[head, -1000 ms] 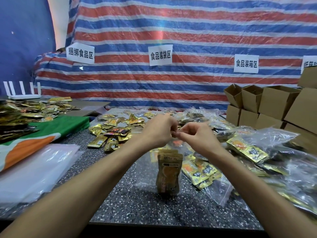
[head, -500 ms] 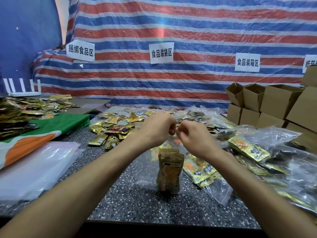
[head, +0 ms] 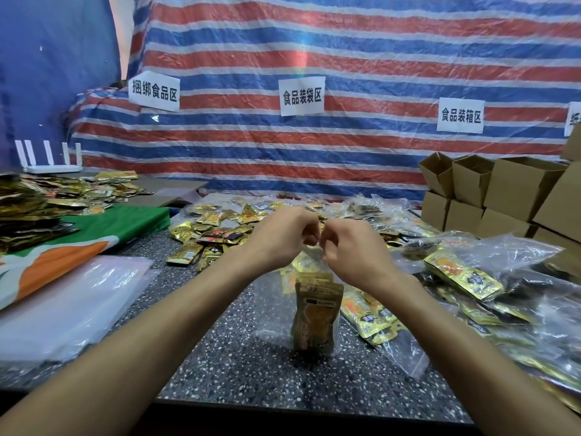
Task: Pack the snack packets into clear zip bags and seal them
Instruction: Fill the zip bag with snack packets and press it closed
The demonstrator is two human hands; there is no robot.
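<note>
A clear zip bag (head: pixel 273 313) hangs upright over the speckled table (head: pixel 245 369), its bottom touching the top. Gold snack packets (head: pixel 316 316) stand inside it. My left hand (head: pixel 283 239) and my right hand (head: pixel 352 250) pinch the bag's top edge close together at the middle, fingers curled. Loose gold packets (head: pixel 207 234) lie scattered behind the hands.
Filled clear bags (head: pixel 465 278) pile up on the right. Cardboard boxes (head: pixel 503 190) stack at the far right. A stack of flat clear bags (head: pixel 66 303) lies at the left beside a green and orange cloth (head: pixel 78 237). More packets (head: pixel 28 209) heap far left.
My two hands have drawn closer together at the bag's top edge; my right hand's fingers have curled in. The bag and packets stay in place.
</note>
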